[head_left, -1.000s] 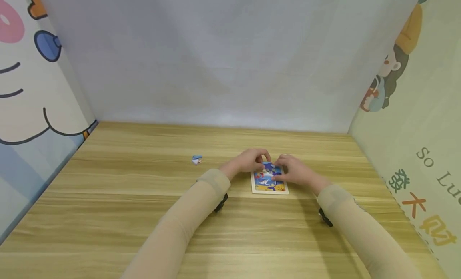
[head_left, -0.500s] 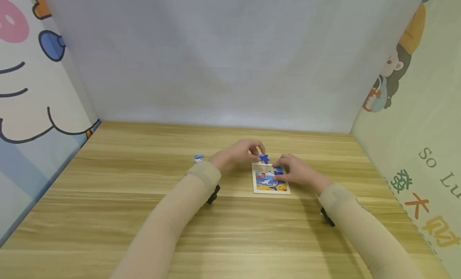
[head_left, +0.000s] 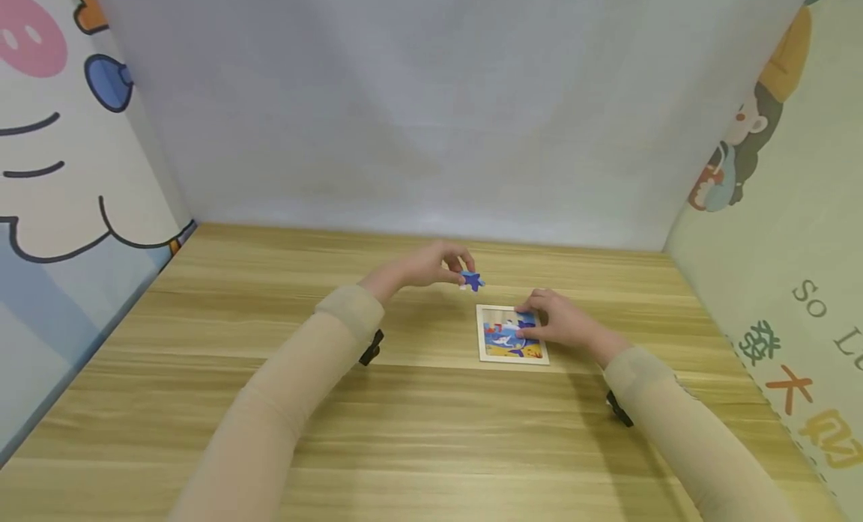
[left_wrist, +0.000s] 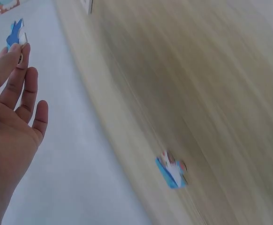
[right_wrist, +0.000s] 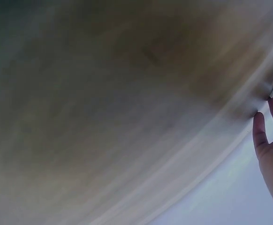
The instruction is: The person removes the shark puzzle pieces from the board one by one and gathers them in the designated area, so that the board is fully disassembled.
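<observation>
My left hand (head_left: 431,263) pinches a puzzle piece (head_left: 473,281) with a dark blue star, raised above the table behind the puzzle's upper left corner. The left wrist view shows this piece (left_wrist: 16,33) between thumb and fingertips. A jigsaw puzzle (head_left: 509,348) in a pale frame lies on the table, its sea picture showing a bare gap at the upper left. My right hand (head_left: 562,320) holds the puzzle at its right side, thumb over the picture and bent fingers near the upper right corner. The right wrist view shows fingertips (right_wrist: 259,117) by the frame's edge.
A loose blue and white puzzle piece (left_wrist: 171,171) lies on the wooden table (head_left: 418,432); my left arm hides it in the head view. A white cloth (head_left: 418,117) hangs along the table's back edge. Printed panels stand on the left and right.
My left hand has lifted the star piece out of the puzzle's upper left and carried it left and back, uncovering the gap. My right hand stays on the puzzle.
</observation>
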The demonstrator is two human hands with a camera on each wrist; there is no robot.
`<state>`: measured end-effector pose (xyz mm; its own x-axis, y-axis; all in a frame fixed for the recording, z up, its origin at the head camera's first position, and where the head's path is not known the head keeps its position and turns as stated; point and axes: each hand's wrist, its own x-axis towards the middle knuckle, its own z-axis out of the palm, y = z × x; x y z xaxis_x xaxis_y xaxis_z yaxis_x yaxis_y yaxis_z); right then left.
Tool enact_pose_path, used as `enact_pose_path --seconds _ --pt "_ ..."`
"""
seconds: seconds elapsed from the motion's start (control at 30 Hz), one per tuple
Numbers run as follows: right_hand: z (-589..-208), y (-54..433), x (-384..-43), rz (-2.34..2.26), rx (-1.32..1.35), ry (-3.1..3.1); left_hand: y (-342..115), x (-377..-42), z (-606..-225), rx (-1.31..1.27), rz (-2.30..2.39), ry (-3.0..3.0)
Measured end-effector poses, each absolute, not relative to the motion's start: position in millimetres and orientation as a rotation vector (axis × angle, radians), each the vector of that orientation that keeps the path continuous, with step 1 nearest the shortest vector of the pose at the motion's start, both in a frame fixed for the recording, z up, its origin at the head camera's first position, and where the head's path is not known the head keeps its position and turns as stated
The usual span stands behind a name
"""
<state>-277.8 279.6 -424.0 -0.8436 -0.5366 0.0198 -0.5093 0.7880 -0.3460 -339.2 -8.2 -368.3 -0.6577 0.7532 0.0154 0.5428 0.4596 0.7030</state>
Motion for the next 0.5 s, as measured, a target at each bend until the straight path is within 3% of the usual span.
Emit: enact_pose_path --seconds 0.5 --pt "-419 288 -275 -0.518 -0.933 2.816 -62 -348 -390 0.931 0.999 2.491"
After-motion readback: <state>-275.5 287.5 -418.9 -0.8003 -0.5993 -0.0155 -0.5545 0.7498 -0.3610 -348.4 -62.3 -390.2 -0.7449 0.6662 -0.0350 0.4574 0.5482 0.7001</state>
